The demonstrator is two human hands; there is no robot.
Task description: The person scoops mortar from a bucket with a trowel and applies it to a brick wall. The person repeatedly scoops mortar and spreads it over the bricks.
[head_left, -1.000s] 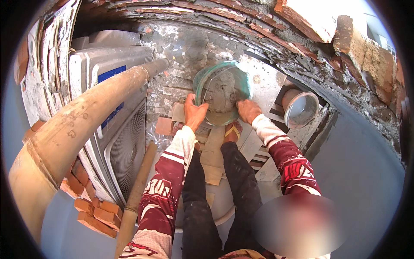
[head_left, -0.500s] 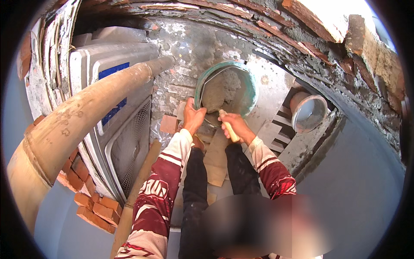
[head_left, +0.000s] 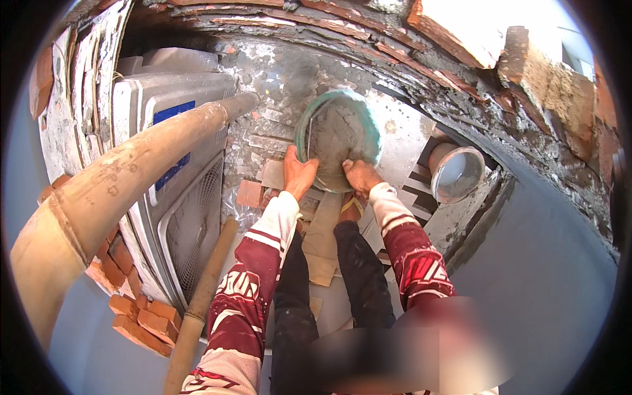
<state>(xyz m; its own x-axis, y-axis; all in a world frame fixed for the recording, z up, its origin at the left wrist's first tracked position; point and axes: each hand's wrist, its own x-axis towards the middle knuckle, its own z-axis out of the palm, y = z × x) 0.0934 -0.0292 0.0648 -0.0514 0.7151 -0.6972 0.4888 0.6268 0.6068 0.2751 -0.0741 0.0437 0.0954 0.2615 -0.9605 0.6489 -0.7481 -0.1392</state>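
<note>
A round green bucket point(head_left: 377, 131) stands before me on the ledge, with grey mortar point(head_left: 339, 128) inside and a thin wire handle along its left side. My left hand point(head_left: 300, 172) is closed on the bucket's near left rim, thumb toward the inside. At the near right rim, my right hand point(head_left: 361, 178) is also closed, its thumb over the edge. The wooden-handled tool does not show now; whether it lies in the bucket or behind my hand, I cannot tell.
To the left is an air conditioner outdoor unit point(head_left: 191, 217), crossed by a thick bamboo pole point(head_left: 125, 164). A smaller bucket point(head_left: 459, 174) with pale liquid stands at right. Stacked bricks point(head_left: 148, 322) lie lower left. A rough brick wall point(head_left: 454, 82) curves around the far side.
My right hand has moved from the wooden-handled tool to the bucket's near right rim. The tool's handle is out of sight. My left hand stays on the rim.
</note>
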